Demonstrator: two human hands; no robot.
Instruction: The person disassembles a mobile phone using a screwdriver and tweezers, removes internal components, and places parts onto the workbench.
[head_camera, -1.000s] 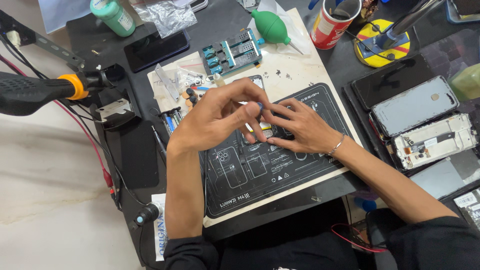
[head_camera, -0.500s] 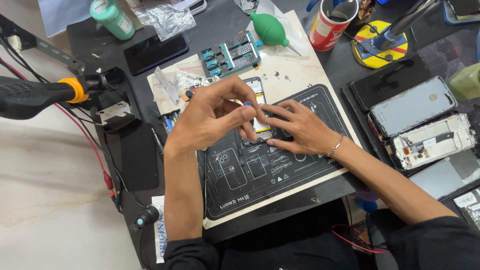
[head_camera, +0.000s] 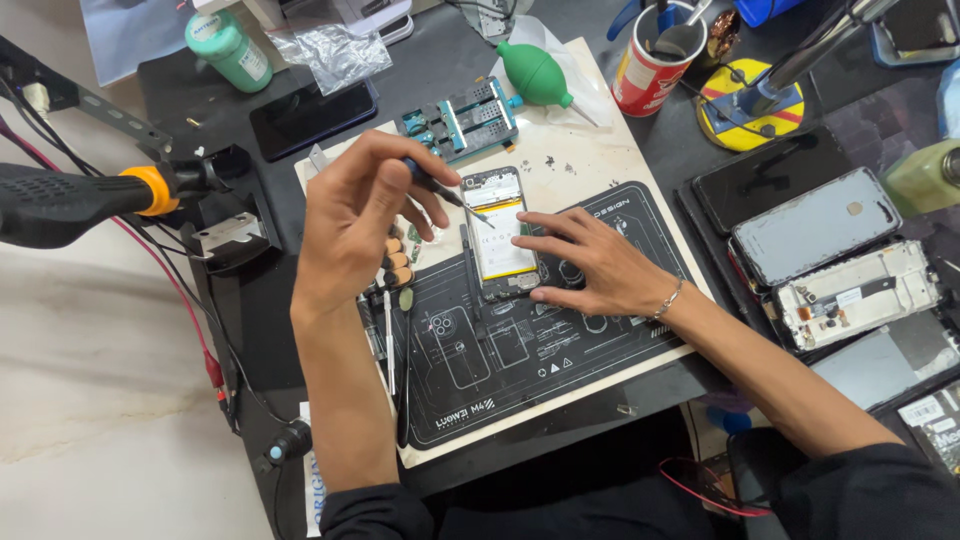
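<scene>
Your left hand (head_camera: 365, 215) is gripping tweezers (head_camera: 448, 192) over the opened phone (head_camera: 503, 235); your right hand (head_camera: 590, 265) is lying open, pressing it. Beyond: green blower bulb (head_camera: 535, 75), red can (head_camera: 650, 65).

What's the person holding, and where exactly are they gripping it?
The left hand pinches a thin screwdriver by its dark handle, tip toward the opened phone. The right hand grips nothing; it rests flat against the phone.
</scene>
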